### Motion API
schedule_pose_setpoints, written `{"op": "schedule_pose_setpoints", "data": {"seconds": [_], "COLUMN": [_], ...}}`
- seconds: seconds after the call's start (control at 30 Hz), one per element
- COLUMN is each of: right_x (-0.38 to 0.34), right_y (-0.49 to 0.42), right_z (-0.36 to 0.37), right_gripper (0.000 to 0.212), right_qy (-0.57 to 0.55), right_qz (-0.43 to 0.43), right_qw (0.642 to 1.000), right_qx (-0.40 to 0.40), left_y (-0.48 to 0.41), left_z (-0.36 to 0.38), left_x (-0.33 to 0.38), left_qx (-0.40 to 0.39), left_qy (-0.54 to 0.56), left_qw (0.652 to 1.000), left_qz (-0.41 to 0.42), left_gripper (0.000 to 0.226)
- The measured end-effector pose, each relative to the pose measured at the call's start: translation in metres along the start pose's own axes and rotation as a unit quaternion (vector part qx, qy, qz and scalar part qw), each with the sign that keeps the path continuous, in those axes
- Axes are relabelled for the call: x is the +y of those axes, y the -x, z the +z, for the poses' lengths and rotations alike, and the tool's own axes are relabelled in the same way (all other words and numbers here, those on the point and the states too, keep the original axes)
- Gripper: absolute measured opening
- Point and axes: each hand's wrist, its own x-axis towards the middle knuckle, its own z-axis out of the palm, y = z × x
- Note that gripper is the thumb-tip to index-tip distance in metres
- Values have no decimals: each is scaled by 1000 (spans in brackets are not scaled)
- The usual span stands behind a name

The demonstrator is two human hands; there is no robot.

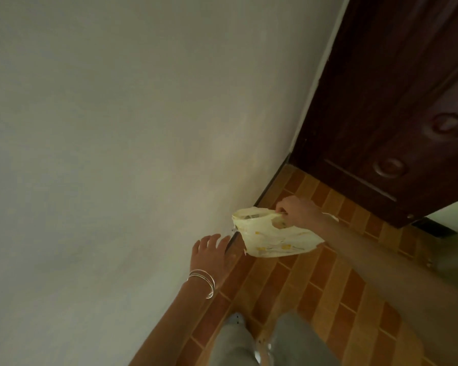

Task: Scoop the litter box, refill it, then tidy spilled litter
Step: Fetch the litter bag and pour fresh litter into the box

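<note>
Our right hand [299,211] grip is clamped on the yellow plastic bag [273,237] handle; left hand [212,253] grip apart, fingers spread near the wall [117,128], above the tile floor [315,286].

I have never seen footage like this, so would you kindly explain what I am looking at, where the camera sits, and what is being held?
This is one picture from a camera worn on a person's head, looking down. No machine is involved, only two bare hands. The right hand pinches the handle of a pale yellow plastic bag. The left hand, with silver bangles on the wrist, is open beside the plain wall and holds nothing. Below are a brick-pattern tiled floor, the person's grey trouser legs, and a dark wooden door ahead. No litter box is visible.
</note>
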Motion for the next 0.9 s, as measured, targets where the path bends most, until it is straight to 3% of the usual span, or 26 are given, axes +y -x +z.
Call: {"op": "schedule_pose_setpoints", "data": {"seconds": [0.3, 0.43, 0.57, 0.9], "right_x": [68, 96, 124, 158], "right_y": [-95, -137, -168, -299], "right_z": [10, 23, 49, 150], "right_gripper": [15, 15, 16, 19], "right_qy": [40, 77, 92, 50], "right_qz": [-99, -183, -231, -265], "right_qw": [994, 979, 965, 953], "right_qx": [-29, -41, -88, -138], "left_y": [-76, -102, -124, -237], "left_z": [24, 38, 66, 183], "left_x": [44, 80, 102, 120], "left_qx": [-40, -57, -49, -25], "left_qy": [33, 90, 94, 114], "left_qw": [993, 976, 970, 964], "left_qz": [-109, -190, -219, -240], "left_gripper": [56, 93, 55, 53]}}
